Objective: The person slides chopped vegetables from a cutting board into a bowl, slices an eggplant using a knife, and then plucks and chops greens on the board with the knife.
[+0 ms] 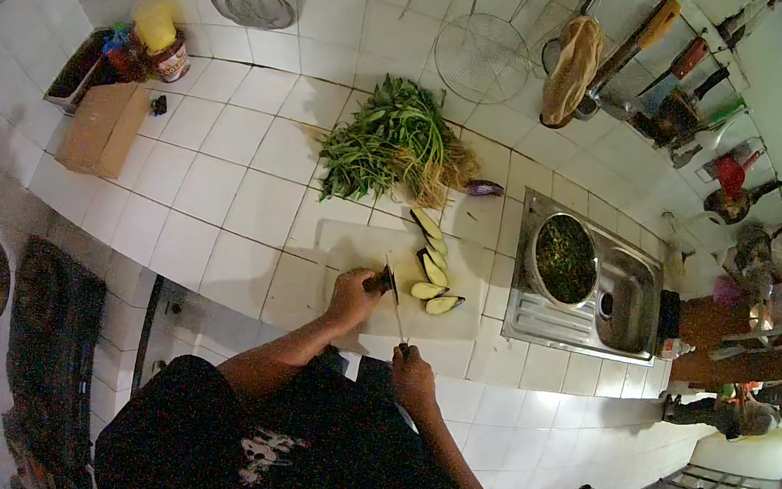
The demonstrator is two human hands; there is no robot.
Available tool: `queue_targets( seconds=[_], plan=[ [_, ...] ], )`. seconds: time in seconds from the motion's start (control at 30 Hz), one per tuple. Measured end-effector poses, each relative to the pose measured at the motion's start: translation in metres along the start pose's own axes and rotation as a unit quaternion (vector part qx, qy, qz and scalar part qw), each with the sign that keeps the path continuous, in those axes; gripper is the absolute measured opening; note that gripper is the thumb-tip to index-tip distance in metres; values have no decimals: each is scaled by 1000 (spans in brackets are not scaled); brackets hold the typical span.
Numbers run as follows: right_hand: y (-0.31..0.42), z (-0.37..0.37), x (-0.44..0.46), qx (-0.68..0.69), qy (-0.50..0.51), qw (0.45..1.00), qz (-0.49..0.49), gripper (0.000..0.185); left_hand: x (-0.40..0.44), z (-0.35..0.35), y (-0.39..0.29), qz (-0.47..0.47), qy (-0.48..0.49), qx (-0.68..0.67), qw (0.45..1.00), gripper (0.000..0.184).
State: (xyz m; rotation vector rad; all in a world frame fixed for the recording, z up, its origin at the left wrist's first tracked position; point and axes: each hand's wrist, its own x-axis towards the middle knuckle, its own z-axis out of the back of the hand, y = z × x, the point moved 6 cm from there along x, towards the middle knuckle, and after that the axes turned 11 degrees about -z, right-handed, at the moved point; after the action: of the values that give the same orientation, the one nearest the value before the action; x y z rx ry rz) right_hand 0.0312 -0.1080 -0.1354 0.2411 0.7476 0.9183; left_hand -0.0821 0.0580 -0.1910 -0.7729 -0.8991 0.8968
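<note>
My left hand (354,300) is closed on a dark-skinned eggplant (379,281) over the white cutting board (341,237). My right hand (412,381) grips a knife (399,321) by its dark handle. The blade points away from me and lies against the right side of the held eggplant. Several cut eggplant slices (434,270), pale inside with dark purple skin, lie in a row to the right of the blade. Beyond the board rests a pile of leafy greens (387,138) with roots showing. A small purple eggplant piece (483,188) lies beside the roots.
A steel sink (627,320) is on the right, with a bowl of chopped greens (566,259) on its drainboard. A cardboard box (103,129) stands at the left. Strainers (482,58) and knives hang along the wall. Below left is a dark stove (52,346).
</note>
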Motion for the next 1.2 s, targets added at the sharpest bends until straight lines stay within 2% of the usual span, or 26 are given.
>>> queue_targets(
  seconds=[0.07,0.2,0.27,0.4,0.47,0.6,0.67,0.7,0.77,1.0,1.07,1.1,1.17,1.2],
  plan=[
    [5,0,3,7,-15,999,32,36,0,3,-3,0,13,57,998,19],
    [-6,-5,11,-20,-9,999,24,34,-4,1,0,-23,1,57,998,20],
    [-12,-9,14,29,-30,998,37,33,-2,4,-4,-15,9,43,999,20],
    [-12,-7,15,15,10,1000,-16,33,0,7,-7,-10,22,42,999,19],
    [5,0,9,2,-8,995,98,34,0,5,-1,-10,27,16,999,18],
    [12,0,9,-34,17,998,47,34,-2,2,6,15,39,13,999,16],
    [-6,-10,15,17,32,997,-74,36,-4,1,9,-4,28,44,999,14],
    [-6,-10,14,16,34,996,-77,36,-4,1,9,0,30,43,999,14],
    [4,-7,12,-8,24,1000,-8,36,-3,3,6,-14,7,14,1000,12],
    [-5,-15,21,0,37,996,-82,37,-3,-1,12,16,23,21,999,11],
    [9,-11,27,6,34,999,16,39,-3,2,5,16,16,9,1000,15],
    [9,-11,34,5,34,999,14,39,-4,3,2,17,17,8,1000,15],
    [0,-19,55,-13,27,998,-48,39,-1,10,-9,-54,-2,10,998,20],
    [1,-21,58,-15,4,999,-44,39,1,9,-6,-59,-4,11,998,20]
  ],
)
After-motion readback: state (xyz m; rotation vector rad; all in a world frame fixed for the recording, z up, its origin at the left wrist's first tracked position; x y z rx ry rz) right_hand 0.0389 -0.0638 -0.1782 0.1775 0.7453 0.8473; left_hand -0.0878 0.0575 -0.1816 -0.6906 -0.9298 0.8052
